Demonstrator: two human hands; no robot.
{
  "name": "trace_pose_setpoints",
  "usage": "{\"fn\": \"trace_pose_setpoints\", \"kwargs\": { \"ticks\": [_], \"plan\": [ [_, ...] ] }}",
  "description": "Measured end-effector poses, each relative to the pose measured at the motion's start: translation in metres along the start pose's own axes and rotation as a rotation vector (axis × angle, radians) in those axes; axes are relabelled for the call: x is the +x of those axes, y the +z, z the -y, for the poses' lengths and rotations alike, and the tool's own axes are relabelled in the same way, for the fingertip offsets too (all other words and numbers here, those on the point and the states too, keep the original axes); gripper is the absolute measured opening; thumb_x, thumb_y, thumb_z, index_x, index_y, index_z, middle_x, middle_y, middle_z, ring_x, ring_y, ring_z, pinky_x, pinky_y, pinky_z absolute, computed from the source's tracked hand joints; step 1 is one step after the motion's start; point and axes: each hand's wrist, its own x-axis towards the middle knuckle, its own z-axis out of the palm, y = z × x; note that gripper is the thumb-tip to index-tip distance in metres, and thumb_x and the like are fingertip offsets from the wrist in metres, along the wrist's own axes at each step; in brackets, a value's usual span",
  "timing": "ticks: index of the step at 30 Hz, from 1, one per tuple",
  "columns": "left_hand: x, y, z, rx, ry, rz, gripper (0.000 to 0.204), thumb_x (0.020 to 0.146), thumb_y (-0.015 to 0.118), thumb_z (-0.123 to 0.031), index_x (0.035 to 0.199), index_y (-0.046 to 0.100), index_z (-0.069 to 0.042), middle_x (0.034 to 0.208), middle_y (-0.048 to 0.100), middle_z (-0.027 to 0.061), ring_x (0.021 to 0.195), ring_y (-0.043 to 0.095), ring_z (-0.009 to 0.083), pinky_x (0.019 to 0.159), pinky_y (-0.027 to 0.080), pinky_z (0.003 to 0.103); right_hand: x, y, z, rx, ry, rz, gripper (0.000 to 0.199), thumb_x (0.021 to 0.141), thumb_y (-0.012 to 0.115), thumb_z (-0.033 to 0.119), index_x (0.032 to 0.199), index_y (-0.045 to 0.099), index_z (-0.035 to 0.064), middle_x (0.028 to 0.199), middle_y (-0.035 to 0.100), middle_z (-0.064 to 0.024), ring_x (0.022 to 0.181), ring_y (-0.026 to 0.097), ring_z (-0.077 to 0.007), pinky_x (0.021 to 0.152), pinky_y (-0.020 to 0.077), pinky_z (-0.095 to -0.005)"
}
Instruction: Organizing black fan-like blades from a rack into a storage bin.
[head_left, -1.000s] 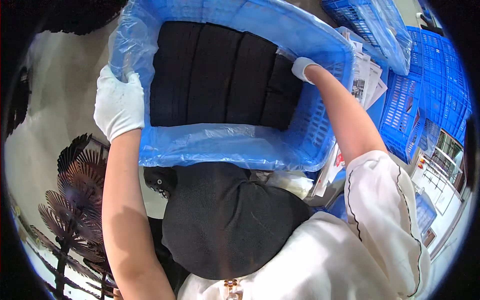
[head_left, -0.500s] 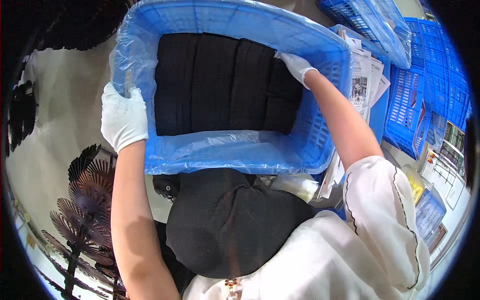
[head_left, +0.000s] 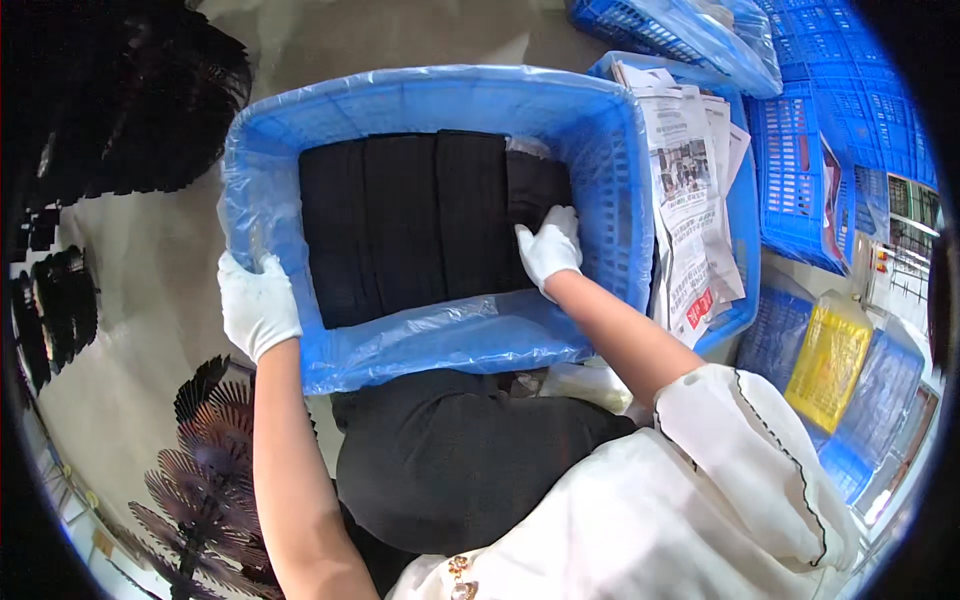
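A blue plastic crate (head_left: 612,215) lined with clear film stands before me. Upright black pieces (head_left: 405,225), thin and flat like folded cloth, are packed in it in several rows; their exact kind is unclear. My left hand (head_left: 258,305), in a white glove, grips the crate's left rim through the film, thumb inside. My right hand (head_left: 552,248), also gloved, lies on the near part of the shorter right-hand row, thumb apart from the fingers. Its fingertips rest against the black pieces, partly out of sight. Beyond it, a bit of film shows at the far end of that row.
Printed paper sheets (head_left: 685,190) lie in another blue crate (head_left: 738,300) on the right. More blue crates (head_left: 790,190) stand beyond, with a yellow basket (head_left: 828,350) at the lower right. Dark fan-shaped pieces on a rack (head_left: 205,480) stand at the lower left.
My right hand has moved from the far end of the right-hand row to its near part. The crate sits lower in view, and my left hand keeps its rim.
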Motion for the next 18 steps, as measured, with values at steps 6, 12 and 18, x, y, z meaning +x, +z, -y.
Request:
{"fn": "trace_pose_setpoints", "kwargs": {
  "ticks": [6, 12, 18],
  "plan": [
    [-0.006, -0.004, -0.007, -0.001, 0.031, -0.003, 0.041, 0.09, 0.06, -0.033, 0.12, 0.055, -0.006, 0.108, 0.067, 0.0169, 0.091, 0.069, 0.0365, 0.08, 0.054, 0.044, -0.004, 0.018, -0.02, -0.144, -0.058, -0.179, 0.064, 0.089, 0.06, 0.041, 0.128, 0.044, -0.007, 0.133, 0.046, -0.0274, 0.115, 0.051, -0.0455, 0.098, 0.0449, -0.0499],
    [-0.006, -0.003, -0.003, -0.002, 0.02, 0.012, 0.043, 0.09, 0.06, -0.034, 0.121, 0.055, -0.005, 0.11, 0.067, 0.0181, 0.094, 0.068, 0.0373, 0.082, 0.053, 0.044, -0.053, -0.052, -0.02, 0.104, -0.118, 0.406, 0.047, 0.089, 0.056, 0.036, 0.115, 0.057, -0.0028, 0.122, 0.058, -0.0266, 0.106, 0.06, -0.0449, 0.096, 0.048, -0.0461],
    [0.007, -0.001, 0.023, -0.26, 0.108, 0.171, 0.041, 0.09, 0.06, -0.032, 0.121, 0.055, -0.004, 0.109, 0.067, 0.0184, 0.096, 0.066, 0.0377, 0.085, 0.052, 0.043, -0.086, -0.098, -0.058, 0.024, -0.484, 0.602, 0.039, 0.093, 0.05, 0.028, 0.117, 0.06, -0.0001, 0.115, 0.067, -0.021, 0.101, 0.062, -0.0457, 0.092, 0.0493, -0.0467]
  ]
}}
